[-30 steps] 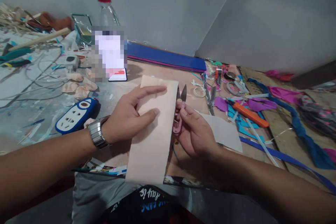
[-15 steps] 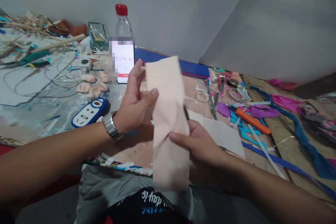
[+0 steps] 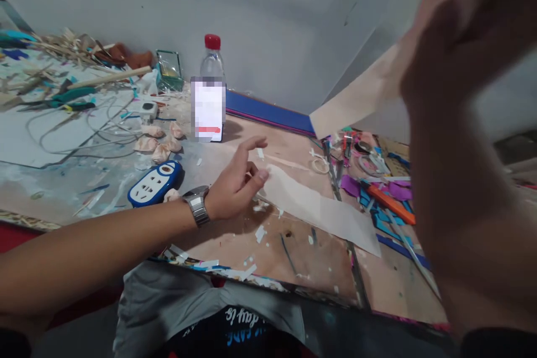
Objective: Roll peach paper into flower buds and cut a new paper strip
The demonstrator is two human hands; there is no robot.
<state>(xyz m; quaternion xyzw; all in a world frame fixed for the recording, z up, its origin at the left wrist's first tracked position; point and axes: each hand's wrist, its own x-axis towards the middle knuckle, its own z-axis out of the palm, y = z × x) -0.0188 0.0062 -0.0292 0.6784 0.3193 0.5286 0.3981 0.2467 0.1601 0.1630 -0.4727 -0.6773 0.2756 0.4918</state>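
My left hand (image 3: 239, 184), with a metal-banded watch (image 3: 198, 207) on the wrist, hovers low over the table. Its fingers are apart and hold nothing. The thumb tip is close to the left end of a pale strip (image 3: 319, 210) lying flat on the wood; whether they touch I cannot tell. High at the right, my right hand (image 3: 457, 33) is blurred and close to the camera. From it a second pale cream strip (image 3: 356, 92), like paper or thin cloth, slants down to the left. The grip itself is mostly hidden by the hand.
A phone (image 3: 208, 112) leans against a red-capped bottle (image 3: 212, 59). Left are a blue-white power strip (image 3: 155, 183), pale petal-like pieces (image 3: 161, 145), cables and green-handled pliers (image 3: 75, 98). An orange cutter (image 3: 390, 204) lies right among coloured scraps. A wall rises behind.
My right hand has swung up and right, carrying the cream strip away from my left hand. The left hand has lowered toward the table. The view has shifted slightly.
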